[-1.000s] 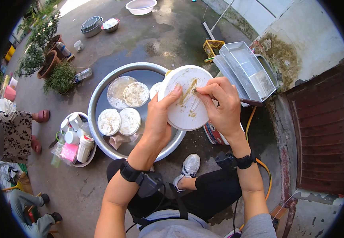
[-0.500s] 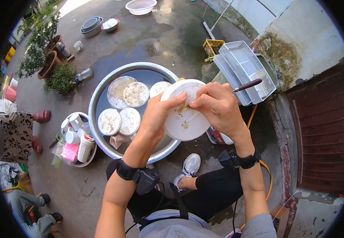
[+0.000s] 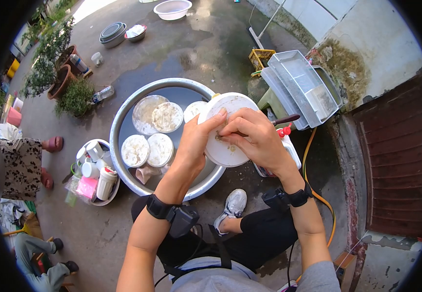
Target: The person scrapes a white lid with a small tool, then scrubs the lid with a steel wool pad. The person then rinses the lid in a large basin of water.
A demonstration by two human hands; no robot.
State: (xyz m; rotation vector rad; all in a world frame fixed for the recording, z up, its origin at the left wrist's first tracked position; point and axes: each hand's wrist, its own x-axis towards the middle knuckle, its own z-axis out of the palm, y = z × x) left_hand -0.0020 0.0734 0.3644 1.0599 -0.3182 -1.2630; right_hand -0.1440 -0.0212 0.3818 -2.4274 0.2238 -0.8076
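Observation:
My left hand grips the left rim of a round white lid, thumb on its face. Brownish residue marks the lid, which is tilted toward me above the basin's right edge. My right hand is closed, its fingertips pinched against the lid's face. From that hand a slim dark-handled tool sticks out to the right; its working end is hidden by the fingers. Below, a large metal basin of water holds several stained round white lids and a crumpled pale cloth-like piece.
Left of the basin stands a bowl with white mugs and a pink packet. Clear plastic bins and a red-capped bottle are at the right, near a yellow hose. Two other people are at the left edge.
My right hand has shifted down and left across the lid, and the tool's handle has moved with it. The lid is slightly higher, and the red-capped bottle now shows more.

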